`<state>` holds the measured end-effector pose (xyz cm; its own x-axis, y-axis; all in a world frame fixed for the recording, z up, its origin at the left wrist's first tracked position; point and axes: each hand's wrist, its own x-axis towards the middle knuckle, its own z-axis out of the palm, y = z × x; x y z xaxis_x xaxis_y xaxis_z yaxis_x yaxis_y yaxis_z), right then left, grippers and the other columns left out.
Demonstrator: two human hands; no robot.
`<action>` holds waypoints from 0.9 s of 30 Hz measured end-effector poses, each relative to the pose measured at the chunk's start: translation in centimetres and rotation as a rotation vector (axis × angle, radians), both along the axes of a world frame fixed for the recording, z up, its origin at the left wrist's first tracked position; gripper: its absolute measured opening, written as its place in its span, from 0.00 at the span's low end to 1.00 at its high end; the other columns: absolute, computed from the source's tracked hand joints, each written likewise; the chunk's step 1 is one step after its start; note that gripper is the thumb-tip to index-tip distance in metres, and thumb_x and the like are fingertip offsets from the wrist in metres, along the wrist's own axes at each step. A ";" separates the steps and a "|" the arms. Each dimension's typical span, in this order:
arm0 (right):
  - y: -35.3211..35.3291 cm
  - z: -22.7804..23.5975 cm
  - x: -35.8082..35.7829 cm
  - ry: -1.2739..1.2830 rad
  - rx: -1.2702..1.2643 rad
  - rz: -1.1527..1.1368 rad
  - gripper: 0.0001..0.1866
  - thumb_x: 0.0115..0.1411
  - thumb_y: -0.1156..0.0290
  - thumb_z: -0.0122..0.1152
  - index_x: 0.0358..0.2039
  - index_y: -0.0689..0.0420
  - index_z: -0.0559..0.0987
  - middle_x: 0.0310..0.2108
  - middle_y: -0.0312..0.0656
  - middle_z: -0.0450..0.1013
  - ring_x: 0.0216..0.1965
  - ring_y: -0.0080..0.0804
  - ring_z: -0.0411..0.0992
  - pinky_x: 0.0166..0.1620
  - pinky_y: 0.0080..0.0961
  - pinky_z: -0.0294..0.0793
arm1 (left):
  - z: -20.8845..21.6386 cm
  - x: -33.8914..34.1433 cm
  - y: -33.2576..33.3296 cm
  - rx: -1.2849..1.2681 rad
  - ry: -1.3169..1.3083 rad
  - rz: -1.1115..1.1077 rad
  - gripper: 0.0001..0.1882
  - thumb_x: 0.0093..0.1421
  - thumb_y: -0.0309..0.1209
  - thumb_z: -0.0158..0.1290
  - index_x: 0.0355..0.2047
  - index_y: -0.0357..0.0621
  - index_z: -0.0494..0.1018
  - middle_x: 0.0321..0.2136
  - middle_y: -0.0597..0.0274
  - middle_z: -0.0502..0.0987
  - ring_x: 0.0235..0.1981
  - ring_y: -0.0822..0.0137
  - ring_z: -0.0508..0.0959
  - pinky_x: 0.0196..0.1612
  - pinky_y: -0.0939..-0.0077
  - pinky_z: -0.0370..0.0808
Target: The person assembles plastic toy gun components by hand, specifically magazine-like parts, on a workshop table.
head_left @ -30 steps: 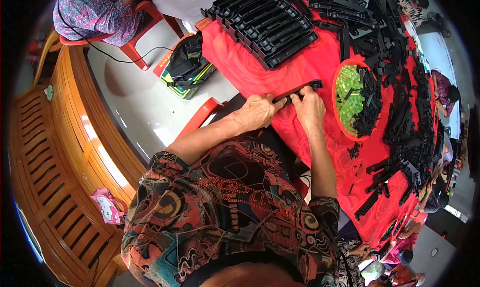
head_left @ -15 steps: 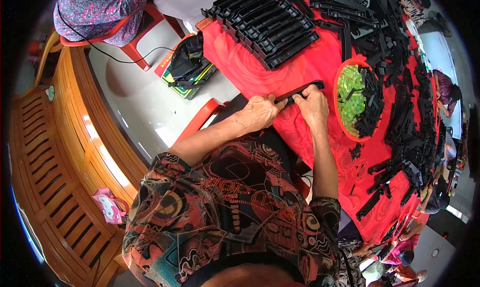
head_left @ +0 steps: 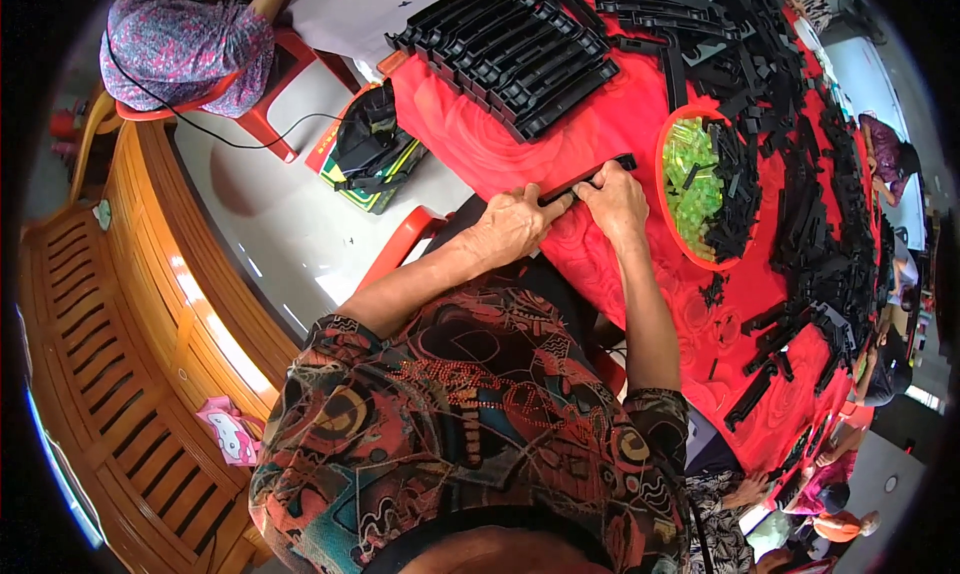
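Note:
Between my hands is a long, narrow black plastic strip, held at a slant over the red cloth. My left hand grips its lower left end, fingers curled round it. Closer to its upper right end, my right hand pinches it with thumb and fingers. Just right of that hand stands an orange-rimmed basin holding clear yellow-green pieces and small black parts. Beyond my hands lies a stack of long black plastic housings, set side by side.
Loose black parts are heaped along the table's right and far side on the red cloth. At left are a red plastic stool, a box with a black bag and a wooden bench. Other people sit around.
My head view has shifted slightly, so the table things appear a little further left. Both hands keep their hold on the black strip, with fingers slightly repositioned.

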<state>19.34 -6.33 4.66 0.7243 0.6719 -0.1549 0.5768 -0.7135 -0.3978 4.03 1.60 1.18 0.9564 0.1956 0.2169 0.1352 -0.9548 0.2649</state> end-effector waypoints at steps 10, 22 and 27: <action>-0.3 -0.8 -0.2 -0.017 0.072 -0.009 0.14 0.45 0.62 0.63 0.25 0.59 0.72 0.24 0.47 0.73 0.29 0.47 0.72 0.31 0.40 0.69 | 0.6 0.7 1.1 -0.153 0.165 -0.070 0.30 0.48 0.31 0.52 0.54 0.52 0.63 0.28 0.47 0.70 0.22 0.53 0.75 0.23 0.62 0.73; -1.6 -2.4 1.0 0.191 0.383 -0.012 0.07 0.52 0.69 0.56 0.27 0.59 0.76 0.19 0.49 0.72 0.23 0.37 0.72 0.28 0.34 0.68 | 0.7 1.5 0.2 0.086 -0.074 -0.010 0.18 0.43 0.29 0.52 0.38 0.42 0.70 0.26 0.51 0.70 0.27 0.57 0.74 0.23 0.70 0.72; -2.7 -3.3 2.3 0.215 0.532 0.004 0.06 0.53 0.73 0.54 0.30 0.61 0.76 0.16 0.40 0.69 0.18 0.23 0.65 0.24 0.24 0.65 | 0.4 2.5 0.1 0.108 -0.074 -0.070 0.16 0.45 0.28 0.49 0.37 0.39 0.70 0.28 0.52 0.68 0.30 0.58 0.72 0.25 0.71 0.72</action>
<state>21.66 -9.01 1.37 0.7114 0.7000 0.0621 0.4456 -0.3809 -0.8101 6.58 1.73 1.60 0.9476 0.1010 0.3032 0.0516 -0.9846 0.1669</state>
